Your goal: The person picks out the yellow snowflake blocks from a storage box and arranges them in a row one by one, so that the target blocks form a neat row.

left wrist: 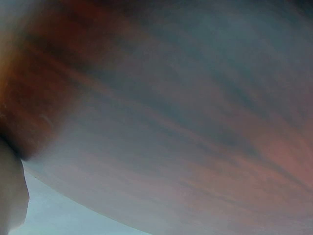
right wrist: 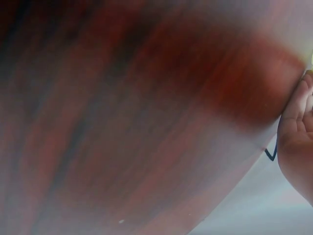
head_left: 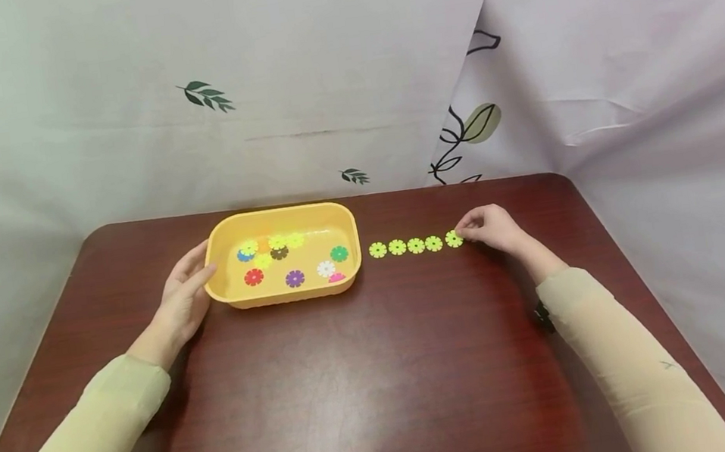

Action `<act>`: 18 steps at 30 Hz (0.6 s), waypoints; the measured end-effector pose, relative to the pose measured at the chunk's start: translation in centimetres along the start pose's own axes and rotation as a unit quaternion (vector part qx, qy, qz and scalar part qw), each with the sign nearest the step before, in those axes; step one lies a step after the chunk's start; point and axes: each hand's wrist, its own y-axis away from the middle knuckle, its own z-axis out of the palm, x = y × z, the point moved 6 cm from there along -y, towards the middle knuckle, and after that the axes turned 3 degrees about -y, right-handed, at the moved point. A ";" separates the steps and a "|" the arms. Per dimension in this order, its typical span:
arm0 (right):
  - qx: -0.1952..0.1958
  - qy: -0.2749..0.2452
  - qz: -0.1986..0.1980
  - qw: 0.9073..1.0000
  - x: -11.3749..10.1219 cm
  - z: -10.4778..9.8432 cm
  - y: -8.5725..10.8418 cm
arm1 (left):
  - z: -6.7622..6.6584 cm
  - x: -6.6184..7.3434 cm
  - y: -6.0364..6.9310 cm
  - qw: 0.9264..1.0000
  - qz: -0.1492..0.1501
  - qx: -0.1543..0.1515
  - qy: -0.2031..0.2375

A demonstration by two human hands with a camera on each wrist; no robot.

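Left sleeve: one, pale, reaching in from the lower left over the brown table [head_left: 355,380].
Left hand [head_left: 180,300]: clamped on the left end of the yellow tub [head_left: 285,297], thumb over the rim, the other fingers against the outer wall.
Yellow tub: one, upright on the table, left of centre.
Discs in the tub: notched and flower-shaped, some overlapping. By colour: about four yellow, one blue [head_left: 245,256], one orange [head_left: 264,243], one dark brown [head_left: 280,254] towards the back and left; one red [head_left: 254,277] at front left; one purple [head_left: 295,279] at front centre; one white [head_left: 326,269], one pink [head_left: 337,278] and one green [head_left: 339,254] at the right.
Row of yellow-green discs [head_left: 397,247]: five, lying flat on the table in a line running right from just beside the tub; a slightly wider gap separates the fourth from the fifth.
Fifth disc [head_left: 452,238]: one, at the right end of the row, at the right hand's fingertips.
Right hand [head_left: 490,228]: thumb and forefinger together, pinching the right edge of the fifth disc.
Right sleeve: one, pale, reaching in from the lower right.
Wrist views: mostly blurred tabletop; part of one hand at the edge of each.
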 end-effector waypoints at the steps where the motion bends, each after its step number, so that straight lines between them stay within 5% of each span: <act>1: 0.001 0.003 -0.001 1.000 0.0 0.1 0.0 | 0.0 0.0 0.0 1.000 0.000 0.000 0.000; 18: 0.021 0.011 -0.006 1.000 -0.3 0.4 0.0 | -0.2 -0.1 -0.1 1.000 -0.006 0.004 0.003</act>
